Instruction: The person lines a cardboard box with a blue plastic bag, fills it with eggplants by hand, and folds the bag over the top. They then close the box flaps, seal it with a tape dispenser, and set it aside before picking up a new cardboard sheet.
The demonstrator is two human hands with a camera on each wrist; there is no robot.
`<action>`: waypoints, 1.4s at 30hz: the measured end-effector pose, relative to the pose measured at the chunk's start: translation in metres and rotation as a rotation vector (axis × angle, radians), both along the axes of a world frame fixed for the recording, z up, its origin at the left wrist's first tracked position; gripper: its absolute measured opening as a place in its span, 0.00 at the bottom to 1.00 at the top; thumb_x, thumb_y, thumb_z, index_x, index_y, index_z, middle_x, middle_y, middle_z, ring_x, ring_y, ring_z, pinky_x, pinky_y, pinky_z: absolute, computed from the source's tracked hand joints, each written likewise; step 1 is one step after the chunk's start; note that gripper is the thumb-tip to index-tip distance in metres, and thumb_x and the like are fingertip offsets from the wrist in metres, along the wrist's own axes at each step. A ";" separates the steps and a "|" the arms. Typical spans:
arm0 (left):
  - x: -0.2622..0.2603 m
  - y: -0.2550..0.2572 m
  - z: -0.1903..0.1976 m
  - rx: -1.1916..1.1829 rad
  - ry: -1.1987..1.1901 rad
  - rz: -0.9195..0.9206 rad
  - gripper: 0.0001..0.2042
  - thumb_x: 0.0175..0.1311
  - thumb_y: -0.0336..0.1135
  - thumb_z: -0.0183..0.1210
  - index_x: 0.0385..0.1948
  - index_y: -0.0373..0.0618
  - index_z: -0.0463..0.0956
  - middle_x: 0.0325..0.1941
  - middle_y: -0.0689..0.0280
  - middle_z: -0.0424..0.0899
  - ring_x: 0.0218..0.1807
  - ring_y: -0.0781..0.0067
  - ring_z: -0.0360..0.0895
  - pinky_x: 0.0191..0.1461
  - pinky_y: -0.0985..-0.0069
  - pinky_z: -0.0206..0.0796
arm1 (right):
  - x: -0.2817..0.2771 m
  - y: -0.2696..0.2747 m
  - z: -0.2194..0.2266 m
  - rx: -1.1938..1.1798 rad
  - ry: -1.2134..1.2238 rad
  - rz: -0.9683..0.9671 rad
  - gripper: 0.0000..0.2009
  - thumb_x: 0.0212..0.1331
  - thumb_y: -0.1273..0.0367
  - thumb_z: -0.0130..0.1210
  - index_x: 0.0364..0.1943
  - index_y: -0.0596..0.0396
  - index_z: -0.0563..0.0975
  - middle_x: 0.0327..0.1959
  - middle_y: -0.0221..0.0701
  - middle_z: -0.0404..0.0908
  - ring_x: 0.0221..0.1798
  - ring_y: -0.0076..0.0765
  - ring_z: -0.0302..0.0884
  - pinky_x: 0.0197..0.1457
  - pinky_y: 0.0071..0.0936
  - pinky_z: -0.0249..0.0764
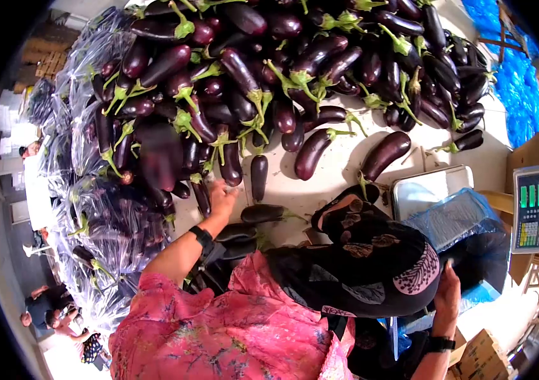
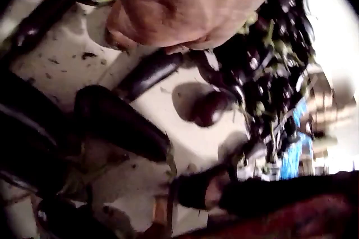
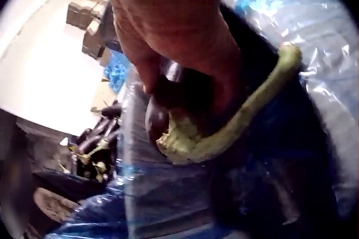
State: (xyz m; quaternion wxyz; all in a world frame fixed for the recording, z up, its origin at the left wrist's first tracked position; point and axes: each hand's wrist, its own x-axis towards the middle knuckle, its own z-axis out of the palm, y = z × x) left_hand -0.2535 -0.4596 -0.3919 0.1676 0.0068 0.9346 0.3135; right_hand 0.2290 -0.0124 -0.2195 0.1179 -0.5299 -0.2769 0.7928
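My left hand reaches to the near edge of the eggplant pile, its fingertips right at the lower end of a dark purple eggplant. In the left wrist view its fingers are mostly hidden behind the back of the hand, and I cannot tell whether they grip anything. A small eggplant lies just below it there. My right hand grips an eggplant by its body, with the curved green stem hanging out, over a clear bluish plastic bag.
A large pile of eggplants covers the back of the white table. Filled plastic bags stand at left. On the right are a scale with a green display and its metal platform. A patterned head covering blocks part of the view.
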 end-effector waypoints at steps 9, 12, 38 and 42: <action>-0.060 0.036 -0.022 0.054 -0.393 0.266 0.45 0.55 0.57 0.68 0.69 0.39 0.58 0.49 0.58 0.80 0.50 0.60 0.78 0.53 0.62 0.72 | 0.010 0.026 -0.104 0.142 -0.183 -0.058 0.13 0.66 0.63 0.55 0.46 0.57 0.79 0.42 0.32 0.84 0.42 0.35 0.81 0.49 0.33 0.74; -0.038 0.034 0.004 0.486 -0.772 0.338 0.31 0.60 0.57 0.65 0.57 0.43 0.73 0.40 0.65 0.83 0.43 0.66 0.81 0.50 0.67 0.75 | 0.012 0.021 -0.110 0.191 -0.215 -0.025 0.13 0.65 0.63 0.55 0.46 0.57 0.79 0.41 0.33 0.84 0.40 0.36 0.82 0.45 0.33 0.76; 0.025 0.198 0.239 0.912 -1.180 -0.347 0.37 0.65 0.60 0.55 0.64 0.33 0.65 0.53 0.46 0.81 0.49 0.56 0.84 0.52 0.66 0.80 | -0.072 -0.007 0.107 1.250 -0.540 0.584 0.20 0.59 0.70 0.63 0.57 0.56 0.77 0.52 0.37 0.81 0.50 0.35 0.81 0.48 0.31 0.78; 0.028 0.263 0.279 0.748 -1.136 -0.760 0.42 0.60 0.61 0.60 0.63 0.28 0.65 0.58 0.49 0.79 0.52 0.61 0.83 0.60 0.66 0.76 | -0.135 -0.031 0.176 2.007 -0.691 0.798 0.35 0.39 0.74 0.70 0.60 0.50 0.75 0.66 0.41 0.72 0.65 0.50 0.71 0.64 0.40 0.69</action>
